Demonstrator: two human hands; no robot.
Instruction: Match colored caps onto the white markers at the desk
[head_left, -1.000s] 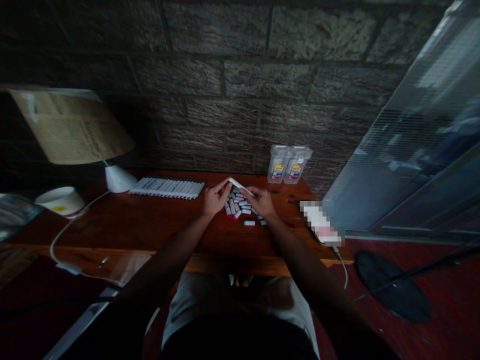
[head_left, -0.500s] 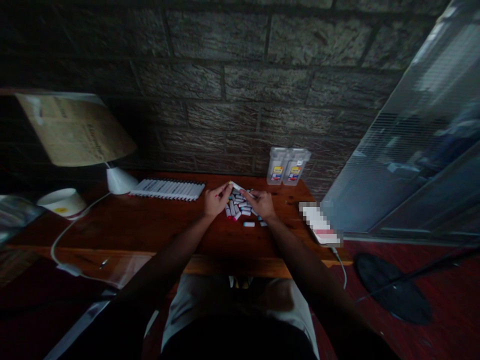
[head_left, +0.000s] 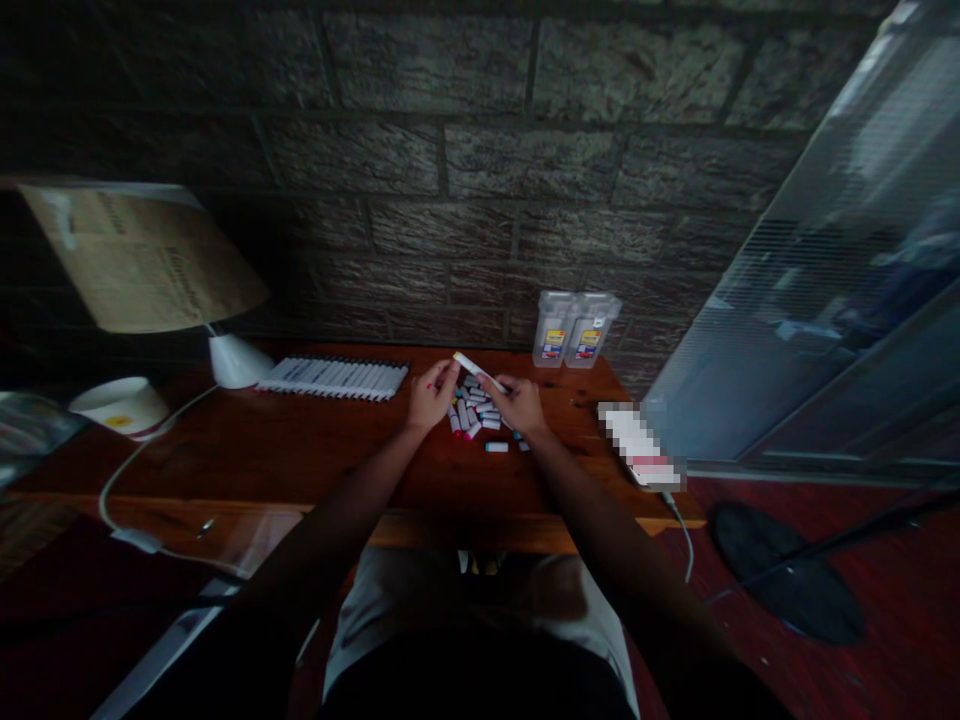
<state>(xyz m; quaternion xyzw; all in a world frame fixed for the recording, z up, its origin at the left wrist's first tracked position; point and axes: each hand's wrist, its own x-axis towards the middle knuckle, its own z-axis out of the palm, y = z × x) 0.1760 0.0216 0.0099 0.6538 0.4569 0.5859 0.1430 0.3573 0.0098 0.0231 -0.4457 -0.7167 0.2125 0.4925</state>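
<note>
A white marker pen [head_left: 477, 369] is held slanted above the wooden table [head_left: 315, 445]. My left hand [head_left: 431, 396] pinches its upper left end and my right hand [head_left: 519, 404] grips its lower right end. Below and between the hands lies a small heap of loose marker caps [head_left: 474, 415] with coloured tips, and two more caps [head_left: 496, 446] lie a little nearer to me. A neat row of white markers [head_left: 335, 377] lies side by side to the left of my left hand.
Two clear plastic boxes [head_left: 574, 328] with labels stand against the brick wall. A white lamp base [head_left: 236, 360] with its cable [head_left: 131, 470], a white bowl [head_left: 120, 404] and a cardboard box [head_left: 139, 255] are at the left. A blurred-out object [head_left: 639, 445] lies at the table's right edge.
Both hands dipped toward the heap of caps half a second ago and have lifted the marker a little again. Nothing else has moved.
</note>
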